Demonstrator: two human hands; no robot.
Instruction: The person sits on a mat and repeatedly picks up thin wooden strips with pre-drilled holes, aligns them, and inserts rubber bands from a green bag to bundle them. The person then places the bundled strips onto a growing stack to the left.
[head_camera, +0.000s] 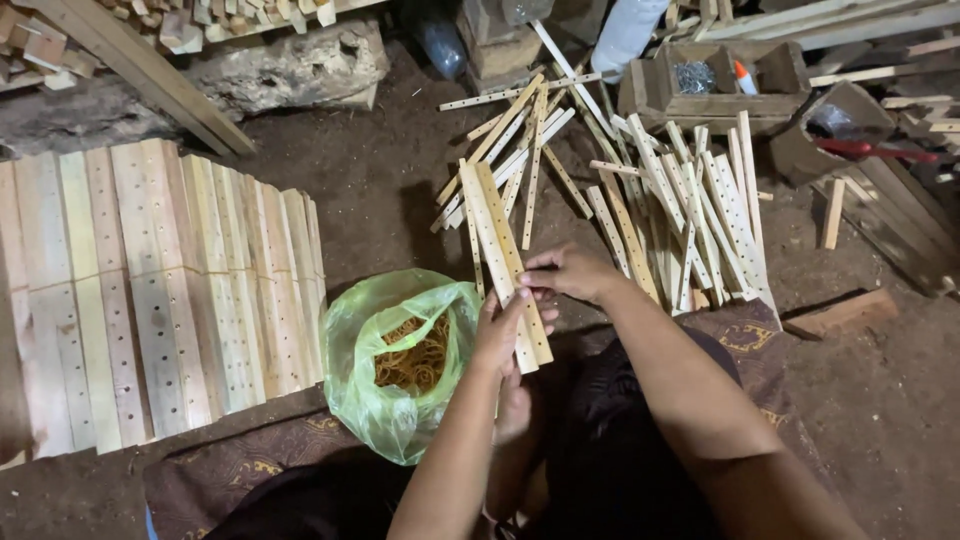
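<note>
A small bundle of flat wooden strips with drilled holes (500, 250) stands tilted in front of me. My left hand (500, 335) grips its lower end from the left. My right hand (570, 272) closes on the bundle's right side a little higher up. A green plastic bag (385, 400) full of tan rubber bands (412, 358) sits just left of my hands. Beyond my right hand lies a loose heap of the same holed strips (690, 210) on the dirt floor.
Stacks of wider holed boards (150, 300) lie in rows at the left. A wooden box (720, 100) with nails and a small bottle stands at the back right, near a red-handled tool (880, 150). A short wood block (840, 315) lies at the right. A stone (290, 70) and planks sit behind.
</note>
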